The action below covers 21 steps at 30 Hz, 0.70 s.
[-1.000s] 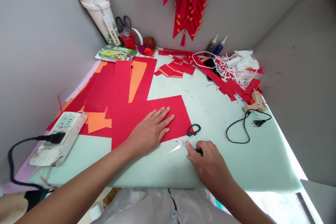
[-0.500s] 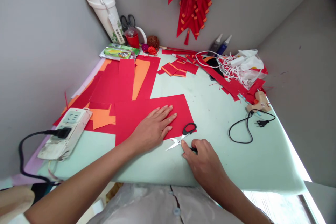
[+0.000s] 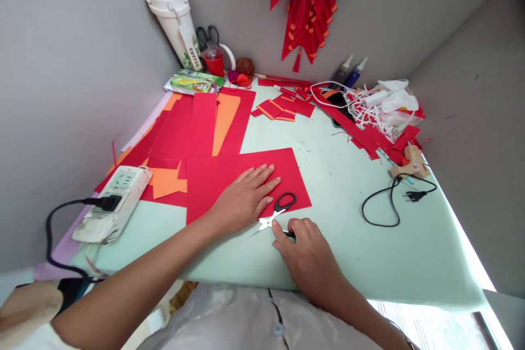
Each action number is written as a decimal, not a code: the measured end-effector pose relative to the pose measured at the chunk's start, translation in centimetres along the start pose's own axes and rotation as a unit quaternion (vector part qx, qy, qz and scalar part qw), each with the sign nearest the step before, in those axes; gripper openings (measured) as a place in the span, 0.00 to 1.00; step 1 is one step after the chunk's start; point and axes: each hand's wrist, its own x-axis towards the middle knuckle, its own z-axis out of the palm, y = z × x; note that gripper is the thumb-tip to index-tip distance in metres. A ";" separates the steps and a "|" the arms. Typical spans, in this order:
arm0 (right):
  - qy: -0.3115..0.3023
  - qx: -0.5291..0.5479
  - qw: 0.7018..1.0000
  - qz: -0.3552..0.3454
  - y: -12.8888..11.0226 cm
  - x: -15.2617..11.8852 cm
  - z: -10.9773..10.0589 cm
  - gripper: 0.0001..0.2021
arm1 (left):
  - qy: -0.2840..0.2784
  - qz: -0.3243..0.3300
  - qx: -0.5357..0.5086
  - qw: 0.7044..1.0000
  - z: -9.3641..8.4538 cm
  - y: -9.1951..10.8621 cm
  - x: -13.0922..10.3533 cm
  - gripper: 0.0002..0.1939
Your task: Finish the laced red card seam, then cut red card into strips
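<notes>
My left hand (image 3: 245,194) lies flat, fingers stretched out, on a large red sheet of paper (image 3: 211,178) near the front of the table. Close beside its fingertips is a pair of scissors (image 3: 268,222) with black handles, blades parted and pointing left. My right hand (image 3: 308,249) grips the lower handle loop of these scissors, thumb near the pivot. The upper loop (image 3: 285,202) is free and lies over the sheet's lower right edge.
Red and orange paper (image 3: 172,131) is spread at the left, beside a power strip (image 3: 115,205) with a plugged-in black cable. Small red-orange pieces (image 3: 283,106) lie at the back. A glue gun (image 3: 410,163), its cord and paper shreds (image 3: 371,106) are at the right.
My right hand has slid the scissors a little to the left, closer to my left hand. My left hand stays on the red sheet. The view has shifted slightly.
</notes>
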 end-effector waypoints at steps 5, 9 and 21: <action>0.007 0.009 1.000 -0.009 -0.4 -0.1 0.0 0.16 | -0.002 0.001 -0.002 1.000 0.0 0.0 0.0 0.25; -0.006 0.010 1.000 -0.016 -0.9 0.4 0.3 0.16 | -0.012 0.001 -0.019 1.000 -0.3 -0.1 -0.1 0.25; 0.000 0.000 1.000 -0.017 -1.7 -0.4 0.3 0.16 | -0.047 -0.032 -0.163 0.985 -2.7 0.3 -0.3 0.28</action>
